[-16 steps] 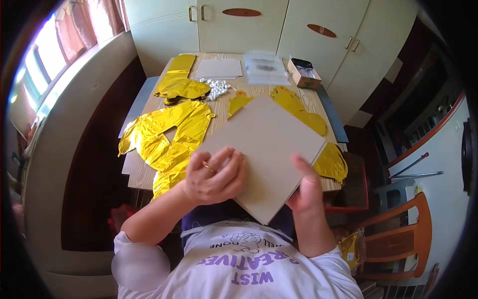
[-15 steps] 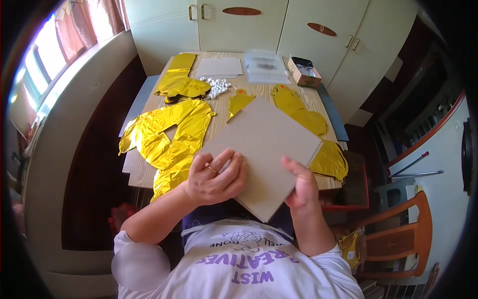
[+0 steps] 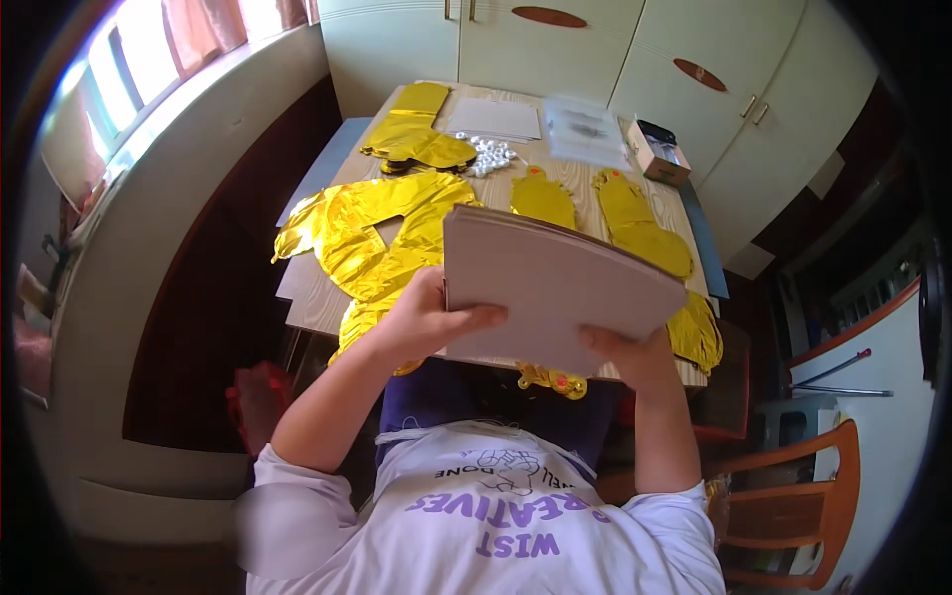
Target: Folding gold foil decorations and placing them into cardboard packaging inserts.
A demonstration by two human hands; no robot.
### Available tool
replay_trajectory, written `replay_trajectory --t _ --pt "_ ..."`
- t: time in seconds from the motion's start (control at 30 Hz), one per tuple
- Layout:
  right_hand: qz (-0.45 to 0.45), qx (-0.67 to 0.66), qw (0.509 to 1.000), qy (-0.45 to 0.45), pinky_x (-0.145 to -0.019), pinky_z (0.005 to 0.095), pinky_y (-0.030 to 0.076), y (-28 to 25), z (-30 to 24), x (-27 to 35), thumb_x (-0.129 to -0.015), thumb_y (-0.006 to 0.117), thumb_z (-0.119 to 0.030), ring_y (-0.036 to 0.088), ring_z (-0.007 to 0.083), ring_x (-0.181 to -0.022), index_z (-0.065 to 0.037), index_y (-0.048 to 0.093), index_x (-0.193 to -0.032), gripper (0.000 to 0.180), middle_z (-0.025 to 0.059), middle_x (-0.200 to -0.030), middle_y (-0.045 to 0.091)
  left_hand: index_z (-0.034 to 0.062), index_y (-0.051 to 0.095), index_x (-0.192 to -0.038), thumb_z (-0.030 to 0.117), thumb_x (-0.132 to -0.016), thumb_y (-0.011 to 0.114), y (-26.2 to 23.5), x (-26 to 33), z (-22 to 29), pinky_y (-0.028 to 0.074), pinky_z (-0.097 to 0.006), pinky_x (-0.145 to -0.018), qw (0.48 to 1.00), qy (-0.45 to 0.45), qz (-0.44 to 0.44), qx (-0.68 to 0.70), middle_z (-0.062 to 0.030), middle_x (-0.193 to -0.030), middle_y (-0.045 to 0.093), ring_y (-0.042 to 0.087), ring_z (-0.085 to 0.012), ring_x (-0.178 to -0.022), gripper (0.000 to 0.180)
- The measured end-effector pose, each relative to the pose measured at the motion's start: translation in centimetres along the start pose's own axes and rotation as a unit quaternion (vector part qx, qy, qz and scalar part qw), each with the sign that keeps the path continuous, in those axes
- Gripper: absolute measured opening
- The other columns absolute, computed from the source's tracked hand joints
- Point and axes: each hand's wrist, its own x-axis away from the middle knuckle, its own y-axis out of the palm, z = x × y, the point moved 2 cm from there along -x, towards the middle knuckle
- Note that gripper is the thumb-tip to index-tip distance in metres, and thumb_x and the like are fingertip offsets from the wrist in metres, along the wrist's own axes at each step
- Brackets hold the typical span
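Note:
I hold a stack of grey cardboard sheets [image 3: 555,288] above the near edge of a wooden table [image 3: 317,302]. My left hand [image 3: 421,322] grips the stack's near left corner, thumb on top. My right hand [image 3: 635,357] grips its near right edge from below. The stack is tilted, its far edge raised. Gold foil balloons [image 3: 372,233] lie flat on the table under and beyond it, and it hides part of them.
More gold foil shapes [image 3: 640,223] lie at the right and at the far left [image 3: 416,144]. White sheets [image 3: 494,119], small silver pieces [image 3: 488,156], a clear bag [image 3: 585,129] and a small open box [image 3: 656,154] sit at the far end. Cupboards [image 3: 595,50] stand behind, an orange chair [image 3: 803,496] at right.
The cardboard stack has been lifted off the table and tilted toward me. Both hands moved from lying on it to gripping its near edge.

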Motion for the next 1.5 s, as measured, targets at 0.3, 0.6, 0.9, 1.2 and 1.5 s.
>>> replay_trajectory --t 0.3,0.6,0.9,1.2,1.5 --pt "0.083 -0.045 0.995 0.017 -0.082 0.0293 0.05 -1.1 6.9 -2.9 -0.068 0.077 -0.002 0.061 0.015 -0.089 0.0 0.06 -0.106 0.041 0.0066 -0.097 0.065 -0.0002 0.06 -0.108 0.008 -0.082 0.071 -0.4 -2.7 -6.3 0.047 -0.025 -0.08 0.997 0.065 0.033 -0.03 -0.0031 -0.096 0.065 0.056 -0.0079 -0.089 0.029" --pt "0.081 0.014 0.997 -0.001 -0.082 0.0278 0.048 -0.5 9.7 -4.0 -0.071 0.076 0.0 0.06 0.0136 -0.09 -0.001 0.059 -0.108 0.041 0.0042 -0.1 0.063 0.0008 0.054 -0.111 0.01 -0.085 0.067 -0.8 -3.7 -7.7 0.047 -0.028 -0.082 0.996 0.067 0.055 -0.032 -0.0058 -0.097 0.064 0.056 -0.0104 -0.093 0.03" --pt "0.054 -0.218 0.974 0.036 -0.086 0.034 0.05 -2.3 9.2 -2.7 -0.065 0.083 -0.007 0.061 0.0193 -0.099 -0.004 0.053 -0.121 0.064 0.0054 -0.109 0.062 0.0003 0.043 -0.122 0.016 -0.083 0.067 3.6 -0.6 2.6 0.05 -0.036 -0.074 0.972 0.087 0.106 -0.19 -0.022 -0.101 0.059 0.061 -0.0316 -0.087 0.048" --pt "0.03 -0.225 0.963 0.146 -0.088 0.0351 0.05 -2.7 8.8 4.3 -0.067 0.083 -0.021 0.06 0.0223 -0.104 -0.002 0.05 -0.125 0.069 0.0078 -0.115 0.061 -0.0024 0.057 -0.114 0.014 -0.092 0.061 2.8 2.9 1.6 0.05 -0.026 -0.079 0.99 -0.037 0.0 0.135 -0.0054 -0.1 0.064 0.06 -0.0105 -0.089 0.028" --pt "0.151 -0.092 0.982 0.062 -0.088 0.0311 0.045 -0.7 5.4 8.3 -0.072 0.074 0.0 0.058 0.0158 -0.097 -0.002 0.055 -0.116 0.047 0.0054 -0.106 0.061 -0.0018 0.068 -0.096 0.001 -0.08 0.068 3.4 4.2 0.5 0.052 -0.024 -0.06 0.957 0.1 0.151 -0.228 -0.01 -0.078 0.065 0.066 -0.0144 -0.067 0.016"
